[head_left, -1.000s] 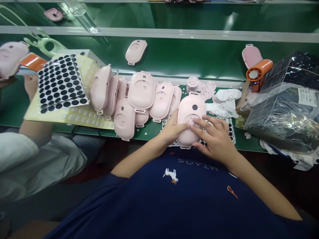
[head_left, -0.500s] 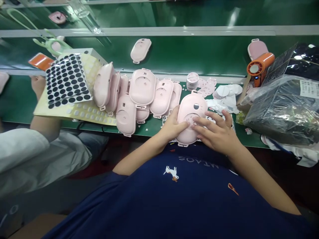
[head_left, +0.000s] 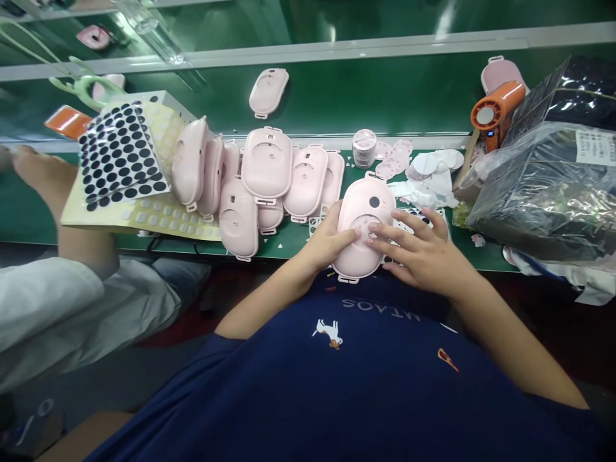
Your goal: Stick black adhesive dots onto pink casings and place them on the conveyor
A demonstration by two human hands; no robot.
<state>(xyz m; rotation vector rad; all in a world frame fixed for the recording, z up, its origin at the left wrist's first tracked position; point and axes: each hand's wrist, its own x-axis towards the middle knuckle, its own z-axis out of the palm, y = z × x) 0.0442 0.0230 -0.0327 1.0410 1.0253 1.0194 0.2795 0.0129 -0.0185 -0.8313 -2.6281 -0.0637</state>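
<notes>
Pink plastic case (head_left: 364, 206) gripped at its side by my L hand (head_left: 327, 242), over counter (head_left: 289, 251) near edge; my R hand (head_left: 419, 253) lies open on top, fingers spread by round disc (head_left: 363, 228).

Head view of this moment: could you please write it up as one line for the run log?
left hand: holds pale pink oval plastic shell | right hand: fingers rest on its round recess

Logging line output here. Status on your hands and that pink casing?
Left hand holding pink plastic casing at its side. Right hand, fingers on its round recess. Black-dot sticker sheet beside the casing.
</notes>
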